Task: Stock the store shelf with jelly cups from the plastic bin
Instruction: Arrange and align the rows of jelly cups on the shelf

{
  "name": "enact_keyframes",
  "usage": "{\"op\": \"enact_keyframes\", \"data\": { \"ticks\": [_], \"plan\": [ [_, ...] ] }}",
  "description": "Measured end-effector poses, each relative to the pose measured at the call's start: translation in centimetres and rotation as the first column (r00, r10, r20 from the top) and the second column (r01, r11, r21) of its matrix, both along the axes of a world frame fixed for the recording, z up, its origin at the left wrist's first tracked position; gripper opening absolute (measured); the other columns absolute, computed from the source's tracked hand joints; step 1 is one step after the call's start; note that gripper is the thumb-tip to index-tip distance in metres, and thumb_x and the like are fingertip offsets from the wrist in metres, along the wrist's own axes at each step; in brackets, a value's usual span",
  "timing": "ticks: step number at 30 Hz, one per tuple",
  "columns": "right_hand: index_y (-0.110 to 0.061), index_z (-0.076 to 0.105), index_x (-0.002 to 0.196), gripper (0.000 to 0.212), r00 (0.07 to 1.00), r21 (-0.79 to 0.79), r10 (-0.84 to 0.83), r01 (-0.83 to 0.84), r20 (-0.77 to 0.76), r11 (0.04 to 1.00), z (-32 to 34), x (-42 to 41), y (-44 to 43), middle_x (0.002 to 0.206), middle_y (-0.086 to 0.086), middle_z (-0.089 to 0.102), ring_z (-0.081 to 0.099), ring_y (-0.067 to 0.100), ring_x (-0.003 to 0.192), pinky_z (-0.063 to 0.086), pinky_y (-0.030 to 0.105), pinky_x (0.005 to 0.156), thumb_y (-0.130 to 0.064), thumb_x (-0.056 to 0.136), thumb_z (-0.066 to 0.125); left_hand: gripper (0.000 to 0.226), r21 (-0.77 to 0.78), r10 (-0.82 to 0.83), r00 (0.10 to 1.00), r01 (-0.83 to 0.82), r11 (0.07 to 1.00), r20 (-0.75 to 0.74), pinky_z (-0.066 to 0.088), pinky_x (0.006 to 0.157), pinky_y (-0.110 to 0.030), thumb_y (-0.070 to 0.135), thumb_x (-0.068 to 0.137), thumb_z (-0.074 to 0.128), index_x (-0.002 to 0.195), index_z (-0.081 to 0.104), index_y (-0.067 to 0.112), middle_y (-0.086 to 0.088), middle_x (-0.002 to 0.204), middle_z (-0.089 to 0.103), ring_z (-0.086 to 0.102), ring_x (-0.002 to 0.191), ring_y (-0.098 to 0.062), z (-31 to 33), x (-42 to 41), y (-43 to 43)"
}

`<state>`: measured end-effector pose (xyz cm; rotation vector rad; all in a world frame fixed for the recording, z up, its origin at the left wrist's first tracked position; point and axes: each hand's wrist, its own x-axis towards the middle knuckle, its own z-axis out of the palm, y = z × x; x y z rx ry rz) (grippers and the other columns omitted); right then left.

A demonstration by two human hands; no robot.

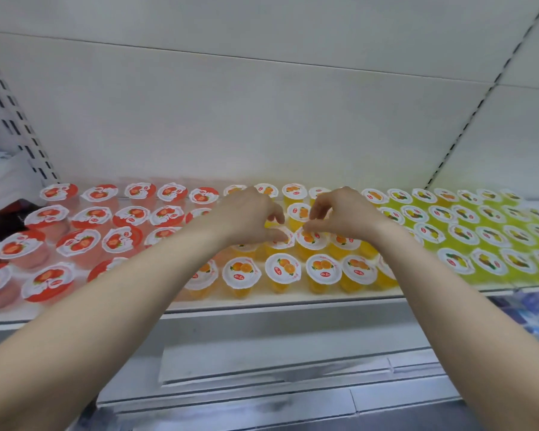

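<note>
The white store shelf (262,301) carries rows of jelly cups: red ones (78,242) on the left, orange ones (241,272) in the middle, yellow-green ones (489,261) on the right. Both hands reach in over the orange rows. My left hand (249,216) has curled fingers, and its thumb lies on the lid of an orange jelly cup (282,242) in the second row from the front. My right hand (343,216) pinches the far rim of the neighbouring orange cup (313,239) with thumb and curled fingers. The plastic bin is out of view.
The shelf's white back panel (262,119) rises behind the cups. Slotted uprights stand at the left (16,119) and right (467,119). Dark and white goods (3,197) lie beyond the left upright. Blue packages (532,309) show below the shelf on the right.
</note>
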<state>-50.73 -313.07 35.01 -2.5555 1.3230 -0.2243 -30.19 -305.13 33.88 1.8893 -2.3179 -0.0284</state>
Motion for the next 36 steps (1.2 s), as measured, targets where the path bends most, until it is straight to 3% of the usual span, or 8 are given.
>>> {"op": "enact_keyframes", "data": {
  "ticks": [3,8,13,21,27,30,32,36],
  "plan": [
    [-0.029,0.069,0.099,0.041,0.994,0.055,-0.022,0.027,-0.104,0.998,0.0,-0.3,1.6,0.098,-0.010,0.067,0.062,0.013,0.093,0.054,0.035,0.083,-0.058,0.071,0.075,0.044,-0.011,0.004,0.998,-0.004,1.000,0.055,0.048,0.078,-0.033,0.064,0.081,0.058,0.114,0.066,0.037,0.007,0.109,0.067,0.055,0.106,-0.019,-0.3,-0.6,0.6],
    [-0.030,0.066,0.108,0.053,0.990,0.011,-0.065,0.067,-0.126,0.998,-0.7,-0.2,2.9,0.107,-0.009,0.066,0.061,0.015,0.099,0.054,0.039,0.087,-0.061,0.066,0.075,0.042,-0.063,0.013,0.993,-0.006,0.998,0.115,0.042,0.071,-0.031,0.066,0.082,0.055,0.113,0.064,0.039,0.005,0.107,0.067,0.052,0.108,-0.020,-0.7,-1.2,1.1],
    [-0.027,0.067,0.111,0.050,0.991,-0.016,-0.092,0.091,-0.096,0.996,-1.2,0.0,3.3,0.108,-0.006,0.067,0.061,0.016,0.098,0.055,0.038,0.084,-0.058,0.072,0.073,0.047,-0.050,0.009,0.991,-0.002,0.999,0.133,0.045,0.077,-0.034,0.067,0.079,0.059,0.115,0.064,0.038,0.006,0.110,0.067,0.051,0.109,-0.020,-0.5,-1.3,1.2],
    [-0.027,0.065,0.115,0.051,0.993,-0.001,-0.094,0.094,-0.075,0.996,-1.4,-0.2,3.3,0.116,-0.003,0.064,0.059,0.019,0.106,0.053,0.041,0.089,-0.057,0.075,0.073,0.043,0.006,0.036,0.995,-0.036,0.999,0.089,0.047,0.072,-0.030,0.061,0.079,0.062,0.115,0.065,0.038,0.006,0.108,0.068,0.057,0.102,-0.018,-0.3,-1.2,1.4],
    [-0.032,0.063,0.119,0.049,0.997,0.023,-0.042,0.044,-0.070,0.999,-1.0,-1.0,2.9,0.120,-0.006,0.063,0.058,0.019,0.109,0.052,0.040,0.091,-0.057,0.077,0.071,0.042,0.029,0.095,0.992,-0.098,0.995,0.084,0.050,0.081,-0.034,0.059,0.083,0.060,0.119,0.065,0.037,0.005,0.111,0.067,0.055,0.106,-0.020,-0.1,-1.3,2.2],
    [-0.031,0.067,0.107,0.029,0.999,-0.002,0.024,-0.024,0.042,1.000,-0.5,-2.5,3.2,0.109,-0.011,0.066,0.059,0.013,0.102,0.051,0.035,0.085,-0.047,0.083,0.069,0.038,-0.022,0.130,0.990,-0.129,0.991,0.045,0.048,0.090,-0.039,0.060,0.087,0.056,0.116,0.066,0.037,0.004,0.118,0.065,0.053,0.113,-0.022,0.5,-1.4,3.1],
    [-0.029,0.070,0.095,0.019,0.988,0.010,0.098,-0.100,0.122,0.995,-0.3,-3.7,3.9,0.096,-0.014,0.068,0.062,0.009,0.093,0.050,0.030,0.078,-0.042,0.082,0.071,0.036,-0.034,0.128,0.992,-0.128,0.991,-0.020,0.048,0.087,-0.038,0.061,0.087,0.055,0.111,0.068,0.037,0.006,0.115,0.065,0.054,0.110,-0.020,0.5,-1.8,4.2],
    [-0.033,0.066,0.094,0.033,0.977,0.032,0.195,-0.199,0.086,0.980,-0.4,-5.0,5.7,0.095,-0.018,0.063,0.053,0.005,0.092,0.037,0.022,0.070,-0.054,0.071,0.077,0.044,-0.017,0.126,0.992,-0.127,0.992,-0.018,0.043,0.086,-0.034,0.069,0.081,0.054,0.109,0.066,0.038,0.010,0.109,0.065,0.054,0.105,-0.017,-0.5,-3.2,7.0]
  ]
}}
